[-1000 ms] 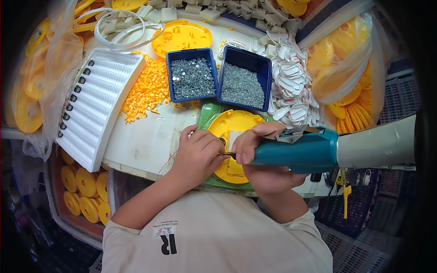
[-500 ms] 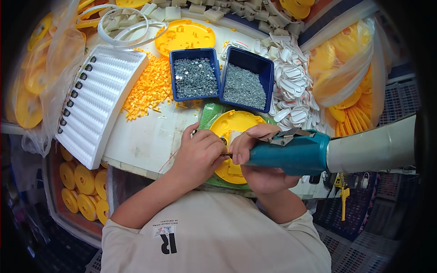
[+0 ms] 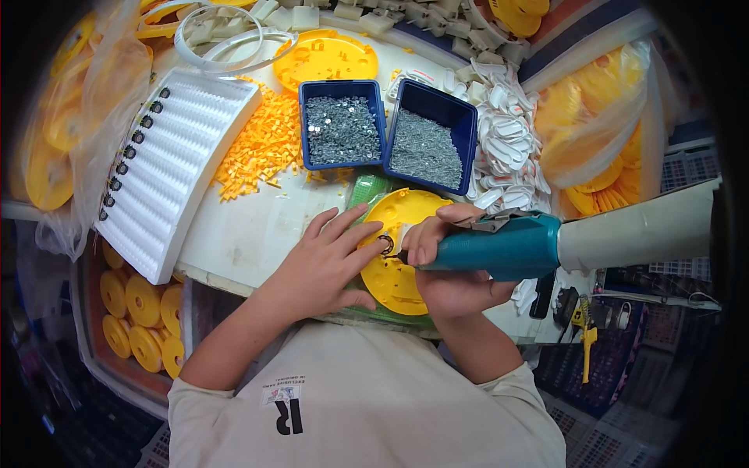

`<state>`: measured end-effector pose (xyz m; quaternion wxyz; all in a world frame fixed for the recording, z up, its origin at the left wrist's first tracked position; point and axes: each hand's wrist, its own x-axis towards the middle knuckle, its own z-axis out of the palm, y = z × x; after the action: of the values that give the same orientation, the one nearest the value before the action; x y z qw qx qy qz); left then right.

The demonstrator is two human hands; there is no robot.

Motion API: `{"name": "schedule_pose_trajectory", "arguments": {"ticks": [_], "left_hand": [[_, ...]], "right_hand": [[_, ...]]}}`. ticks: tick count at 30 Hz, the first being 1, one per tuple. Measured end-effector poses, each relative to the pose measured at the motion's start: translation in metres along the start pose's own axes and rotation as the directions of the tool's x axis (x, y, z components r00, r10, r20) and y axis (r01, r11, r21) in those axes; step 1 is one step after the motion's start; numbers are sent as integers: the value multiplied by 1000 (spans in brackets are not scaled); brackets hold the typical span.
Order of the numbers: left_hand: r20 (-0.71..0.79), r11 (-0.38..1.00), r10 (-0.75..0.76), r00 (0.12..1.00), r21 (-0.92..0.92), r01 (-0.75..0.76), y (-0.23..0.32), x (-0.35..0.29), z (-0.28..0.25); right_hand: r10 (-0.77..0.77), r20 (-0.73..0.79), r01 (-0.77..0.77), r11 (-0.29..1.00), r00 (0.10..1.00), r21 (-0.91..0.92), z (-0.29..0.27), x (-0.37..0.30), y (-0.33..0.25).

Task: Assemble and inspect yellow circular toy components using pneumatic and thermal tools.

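A round yellow plastic housing [image 3: 382, 286] lies on a green mat [image 3: 368, 189] in front of me. My right hand [image 3: 445, 261] is wrapped round a teal electric screwdriver [image 3: 499, 248], its dark tip pointing left, close over the housing. Spread over the housing's left part is my left hand [image 3: 335, 253], fingers apart, with fingertips beside a small black ring-shaped part [image 3: 385, 244] on the housing. A pale piece sits in the housing, partly hidden by my right hand. Whether the tip touches a screw cannot be made out.
Two blue bins, one of small metal pieces [image 3: 339, 129] and one of screws [image 3: 425, 152], stand behind the housing. Yellow clips [image 3: 261, 144] and a white ridged tray [image 3: 168, 171] lie left; white plastic parts [image 3: 507, 136] and bagged yellow parts [image 3: 597, 117] lie right.
My left hand has opened from its pinch near the screwdriver tip and spread flat over the housing's left side. The black ring-shaped part shows more clearly. The screwdriver has shifted slightly.
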<state>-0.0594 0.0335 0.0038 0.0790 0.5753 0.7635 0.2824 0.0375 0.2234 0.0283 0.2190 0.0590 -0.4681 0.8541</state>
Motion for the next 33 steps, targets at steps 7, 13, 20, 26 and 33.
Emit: {"name": "schedule_pose_trajectory", "arguments": {"ticks": [7, 13, 20, 26, 33], "left_hand": [[-12, 1000, 6, 1000, -21, -6, -3, 1, 3], [-26, 999, 26, 999, -32, -27, -4, 4, 2], [-38, 999, 45, 998, -14, -45, -6, 4, 0], [-66, 1000, 13, 998, -10, -14, -2, 2, -11], [-221, 931, -362, 906, -131, 341, -21, -19, -10]], "right_hand": [[36, -9, -36, 998, 999, -42, -3, 2, 4], [79, -4, -79, 995, 997, -64, -1, -3, 9], [171, 67, -154, 967, 983, -204, 10, -4, 7], [109, 30, -101, 975, 994, -200, 3, 7, 0], [-81, -37, 64, 942, 996, -329, 12, 34, -56]]}}
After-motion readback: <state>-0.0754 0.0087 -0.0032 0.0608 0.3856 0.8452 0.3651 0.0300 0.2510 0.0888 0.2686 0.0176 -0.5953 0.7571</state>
